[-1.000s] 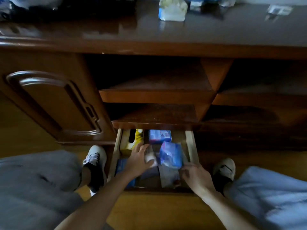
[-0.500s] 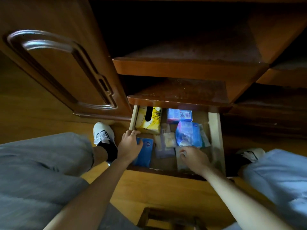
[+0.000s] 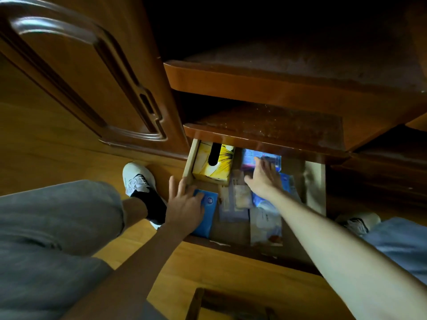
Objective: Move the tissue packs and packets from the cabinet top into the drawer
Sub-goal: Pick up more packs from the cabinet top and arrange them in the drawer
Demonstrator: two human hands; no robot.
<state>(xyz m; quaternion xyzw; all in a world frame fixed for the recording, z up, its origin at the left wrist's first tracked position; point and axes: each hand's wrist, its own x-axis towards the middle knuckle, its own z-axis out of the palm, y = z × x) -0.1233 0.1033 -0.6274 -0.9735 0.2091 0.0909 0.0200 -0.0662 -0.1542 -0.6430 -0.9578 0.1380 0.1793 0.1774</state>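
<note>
Partly under both spread hands (image 3: 184, 202) (image 3: 265, 179), blurred packets (image 3: 241, 195) in the drawer (image 3: 315, 181).

Both bare forearms stretch forward and down from the near edge, the left arm coming in from the near left, the right arm from the near right and crossing toward the centre. The left hand (image 3: 184, 204) lies palm-down, fingers straight and slightly spread. The right hand (image 3: 264, 179) reaches farther, palm-down too, fingers extended and fanned, thumb out to the left.
</note>
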